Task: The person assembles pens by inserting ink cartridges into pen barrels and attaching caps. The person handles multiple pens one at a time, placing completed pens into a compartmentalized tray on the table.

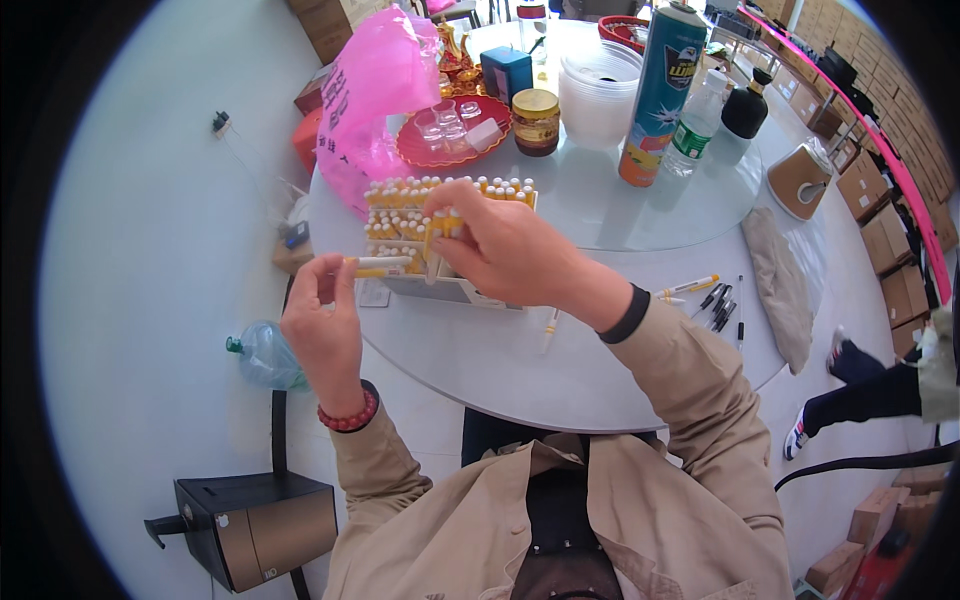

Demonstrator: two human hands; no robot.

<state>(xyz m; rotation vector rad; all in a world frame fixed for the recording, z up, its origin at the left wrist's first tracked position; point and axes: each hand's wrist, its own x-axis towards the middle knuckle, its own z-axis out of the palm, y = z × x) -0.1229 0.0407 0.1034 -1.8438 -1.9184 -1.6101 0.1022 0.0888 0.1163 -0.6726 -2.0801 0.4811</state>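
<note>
A white box (445, 288) on the table holds rows of upright yellow-and-white pens (505, 190), divided into compartments. At its left front corner, my left hand (325, 315) pinches a couple of white-and-yellow pens (383, 263) lying sideways, tips pointing right. Over the middle of the box, my right hand (500, 245) has its fingers closed around several yellow pens (440, 238), held roughly upright. Part of the box and its right-hand rows are hidden behind the right hand. A loose white-and-yellow pen (551, 328) lies on the table in front of the box.
Yellow pens (690, 288) and black pens (718, 305) lie at the right, near a grey cloth (775, 290). Behind stand a pink bag (375, 85), red tray (415, 150), jar (536, 125), plastic containers (598, 95), spray can (655, 100) and bottle (692, 135). A person's legs (865, 385) show right.
</note>
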